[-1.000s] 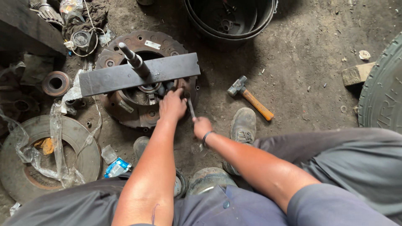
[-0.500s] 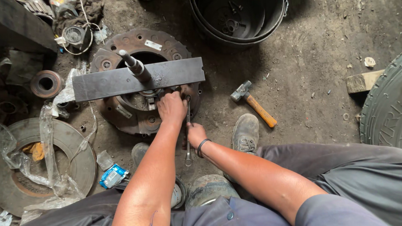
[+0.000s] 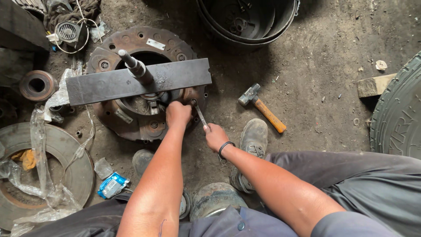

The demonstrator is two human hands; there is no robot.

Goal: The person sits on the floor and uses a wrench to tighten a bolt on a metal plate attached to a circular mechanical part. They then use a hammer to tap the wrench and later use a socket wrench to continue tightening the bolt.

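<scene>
A rusty round clutch cover point(image 3: 144, 48) lies flat on the dirt floor. A dark flat steel bar point(image 3: 175, 75) lies across it, with a threaded shaft point(image 3: 133, 66) standing up through the bar. My left hand point(image 3: 177, 115) rests closed on the cover's near rim, just below the bar. My right hand point(image 3: 215, 137) grips the handle end of a slim wrench point(image 3: 199, 113), whose head sits on a bolt at the cover's right edge. A dark band circles my right wrist.
A wooden-handled hammer point(image 3: 263, 109) lies right of the cover. A black tub point(image 3: 250, 19) stands at the back, a tyre point(image 3: 397, 118) at the right edge. A plastic-wrapped disc point(image 3: 39, 171) and a small ring point(image 3: 37, 85) lie left. My shoes point(image 3: 252, 140) are planted below.
My right hand has shifted the wrench: its handle pointed down toward me before and now angles up with its head on the cover's right edge. My left hand stays on the rim.
</scene>
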